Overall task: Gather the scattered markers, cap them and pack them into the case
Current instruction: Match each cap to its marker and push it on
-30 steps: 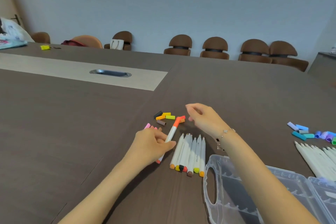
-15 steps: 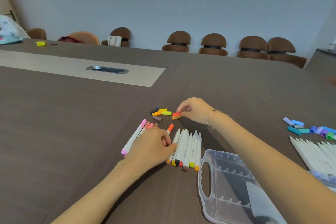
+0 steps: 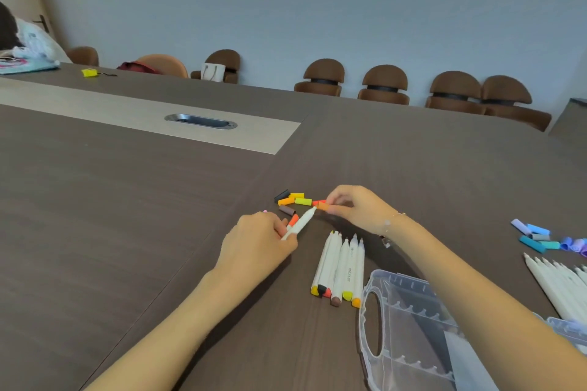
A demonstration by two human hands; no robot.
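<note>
Capping step, warm-coloured group. The left hand (image 3: 259, 243) grips a white marker (image 3: 300, 223), its fingers (image 3: 281, 225) curled round the lower barrel so that the bare tip points up and to the right. The right hand (image 3: 355, 208) pinches an orange cap (image 3: 323, 206) between thumb and fingertips, just beside the marker's tip; whether cap and tip already touch cannot be told. Loose caps (image 3: 293, 201) in black, yellow, orange and brown lie on the desk (image 3: 127, 232) just beyond the hands. A row of uncapped markers (image 3: 341, 267) lies between the hands and the clear case (image 3: 409, 336), which stands open at lower right with none of these markers in it. A second group of blue and purple caps (image 3: 540, 236) and white markers (image 3: 559, 282) lies well apart at far right.

Judgement: the next move calls for lining the cap's open end up with the tip and pressing it home along the barrel's axis, then taking the next marker from the row. Packing has not begun.
</note>
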